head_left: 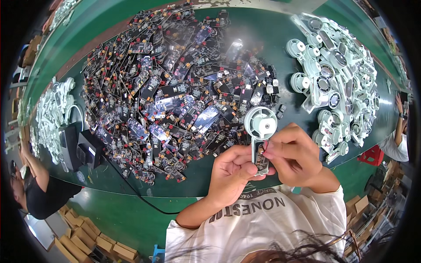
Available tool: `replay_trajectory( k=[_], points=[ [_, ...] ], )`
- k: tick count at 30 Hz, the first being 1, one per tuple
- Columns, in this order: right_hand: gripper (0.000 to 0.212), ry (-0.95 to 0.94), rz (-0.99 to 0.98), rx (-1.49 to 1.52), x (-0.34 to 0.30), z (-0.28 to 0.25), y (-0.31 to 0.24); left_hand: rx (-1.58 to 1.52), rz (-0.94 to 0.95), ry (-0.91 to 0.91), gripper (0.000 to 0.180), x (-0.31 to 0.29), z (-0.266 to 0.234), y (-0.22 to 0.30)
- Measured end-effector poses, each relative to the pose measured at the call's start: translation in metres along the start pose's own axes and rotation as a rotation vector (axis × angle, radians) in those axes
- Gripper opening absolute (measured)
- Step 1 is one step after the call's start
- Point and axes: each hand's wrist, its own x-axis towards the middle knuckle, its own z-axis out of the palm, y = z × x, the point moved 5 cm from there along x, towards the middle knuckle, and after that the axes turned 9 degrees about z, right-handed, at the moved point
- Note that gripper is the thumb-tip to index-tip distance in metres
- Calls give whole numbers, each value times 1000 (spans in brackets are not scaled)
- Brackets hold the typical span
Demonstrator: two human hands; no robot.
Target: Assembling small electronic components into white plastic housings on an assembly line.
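Left hand (232, 168): we wrap it around the handle of the white fan shell (260, 131), held above the counter (245, 35) edge.
Right hand (294, 153): we pinch the circuit board (262, 158) into the handle.
Advice: we'd keep the board square and press evenly.

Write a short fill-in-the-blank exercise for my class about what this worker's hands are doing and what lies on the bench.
1. Both hands, the left hand and the right hand, hold one white fan housing with a round head and a straight ______.
2. The big heap of dark circuit boards lies on a ______ table.
3. The pile of white fan housings lies to the person's ______.

Missing words: handle; green; right
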Motion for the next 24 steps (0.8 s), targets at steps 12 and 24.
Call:
replay_trajectory(
  k=[12, 24],
  points=[
    [24, -78, 83, -38, 7, 3, 8, 271, 127, 115, 33, 0, -2, 10],
    [19, -172, 213, 136, 6, 5, 13, 532, 151, 133, 19, 1, 15, 27]
  ],
)
